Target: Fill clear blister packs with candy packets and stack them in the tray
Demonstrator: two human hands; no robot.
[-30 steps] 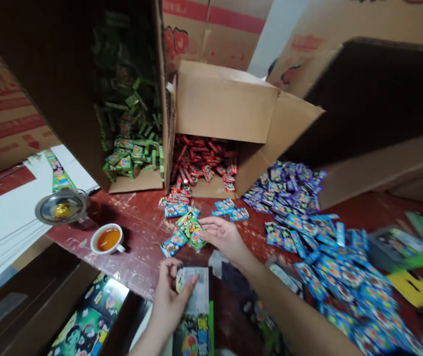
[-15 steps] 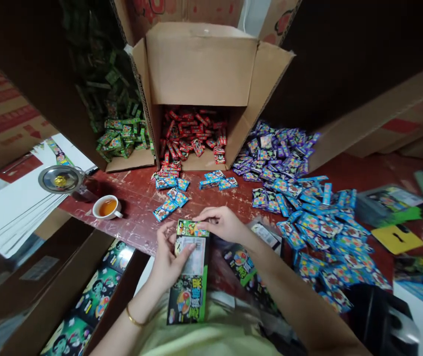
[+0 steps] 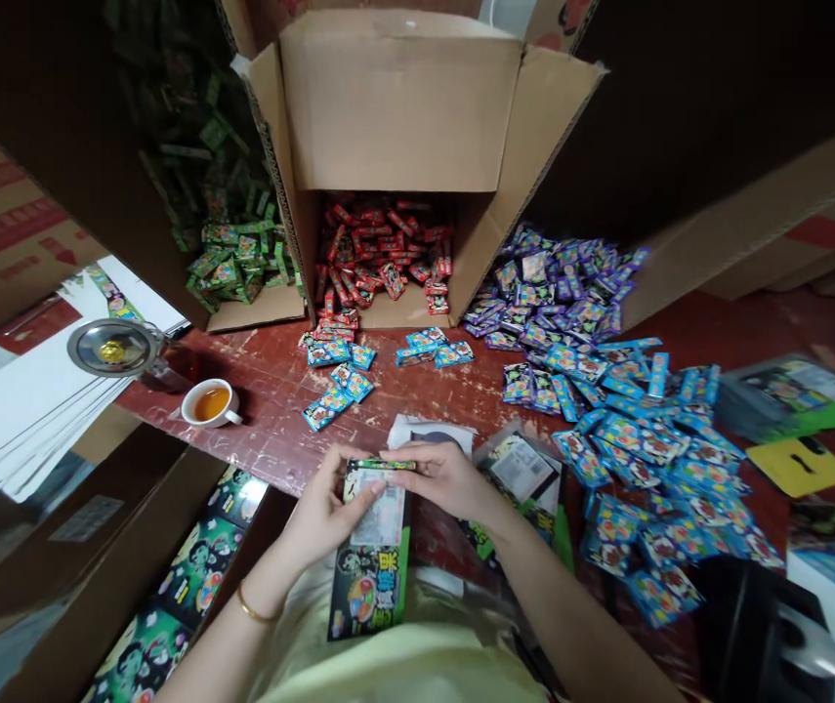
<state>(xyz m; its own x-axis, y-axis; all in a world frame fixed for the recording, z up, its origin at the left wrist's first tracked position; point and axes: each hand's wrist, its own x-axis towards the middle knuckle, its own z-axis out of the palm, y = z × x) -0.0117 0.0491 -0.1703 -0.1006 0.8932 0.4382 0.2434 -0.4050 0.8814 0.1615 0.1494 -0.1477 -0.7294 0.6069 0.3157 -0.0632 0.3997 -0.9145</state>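
Upright in front of me is a flat black-and-green candy box (image 3: 365, 596) with colourful lettering and a pale panel. My left hand (image 3: 325, 508) grips its upper left side, thumb lying across the panel. At the top edge, the fingers of my right hand (image 3: 442, 478) pinch a narrow green printed strip (image 3: 380, 465), apparently the box's end flap; the fingers partly cover it. Just beyond the hands lie several blue candy packets (image 3: 327, 408) on the red table (image 3: 271, 361). Beside my right forearm are clear-wrapped printed packages (image 3: 523, 469), partly hidden by the arm.
Open cartons hold green packets (image 3: 241, 259), red packets (image 3: 380, 254) and purple packets (image 3: 563, 283). A heap of blue packets (image 3: 644, 439) spreads to the right, near a yellow card-like object (image 3: 800, 466). At left stand a tea cup (image 3: 210, 403) and a lidded glass pot (image 3: 113, 349).
The green strip at the box top showed its broad face; now it appears as a thin edge. My right hand has come lower and closer to the box. White paper shows behind it.
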